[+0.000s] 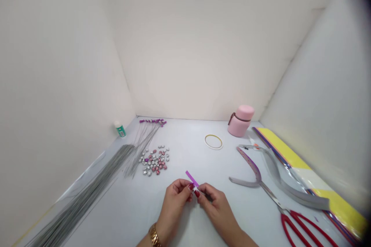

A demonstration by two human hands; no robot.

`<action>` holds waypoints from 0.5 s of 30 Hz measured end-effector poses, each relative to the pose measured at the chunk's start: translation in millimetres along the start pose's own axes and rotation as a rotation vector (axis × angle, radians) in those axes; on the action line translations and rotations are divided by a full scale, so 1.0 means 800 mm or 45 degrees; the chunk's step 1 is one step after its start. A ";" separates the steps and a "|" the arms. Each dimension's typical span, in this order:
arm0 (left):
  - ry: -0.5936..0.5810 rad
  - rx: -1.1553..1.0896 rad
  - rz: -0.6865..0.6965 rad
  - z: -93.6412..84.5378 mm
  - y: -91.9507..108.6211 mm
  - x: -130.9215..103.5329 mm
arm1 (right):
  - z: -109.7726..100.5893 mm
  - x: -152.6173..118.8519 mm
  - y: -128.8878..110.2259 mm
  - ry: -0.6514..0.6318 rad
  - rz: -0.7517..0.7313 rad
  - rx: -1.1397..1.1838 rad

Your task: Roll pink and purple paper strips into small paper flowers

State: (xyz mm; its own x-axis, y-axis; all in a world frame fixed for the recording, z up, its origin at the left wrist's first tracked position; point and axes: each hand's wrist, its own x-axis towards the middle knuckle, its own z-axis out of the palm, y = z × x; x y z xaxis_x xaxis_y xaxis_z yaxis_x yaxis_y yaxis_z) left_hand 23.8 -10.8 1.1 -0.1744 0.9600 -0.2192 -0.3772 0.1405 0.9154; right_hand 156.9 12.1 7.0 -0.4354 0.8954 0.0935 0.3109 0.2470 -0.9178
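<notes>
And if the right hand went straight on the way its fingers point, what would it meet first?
Probably the fingertips of the left hand, close ahead of the right hand by the purple strip; any gap is hard to judge.

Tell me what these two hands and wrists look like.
The left hand has a gold-toned metal link band around its wrist; the right hand shows none. Dark red nail polish shows on both thumbs. No sleeves or gloves are visible.

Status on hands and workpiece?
Both hands pinching purple strip, one end free. Star pile off to the left; red-handled scissors at right. Nothing between hands and strip.
</notes>
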 end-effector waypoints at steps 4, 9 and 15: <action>-0.005 0.030 0.068 0.001 -0.004 0.003 | 0.000 0.002 0.002 0.017 0.019 0.005; 0.010 0.077 0.151 0.003 -0.005 0.003 | 0.004 0.003 0.004 0.040 0.045 0.023; 0.057 0.126 0.200 0.007 -0.007 0.002 | 0.010 0.002 0.013 0.071 0.035 0.020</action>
State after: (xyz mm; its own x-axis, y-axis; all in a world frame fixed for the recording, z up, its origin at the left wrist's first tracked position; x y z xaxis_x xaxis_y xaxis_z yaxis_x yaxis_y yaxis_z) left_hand 31.1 -9.0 -2.7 -0.2655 0.9605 -0.0836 -0.2512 0.0148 0.9678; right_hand 152.5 12.7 -5.5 -0.3788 0.9212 0.0894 0.3082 0.2167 -0.9263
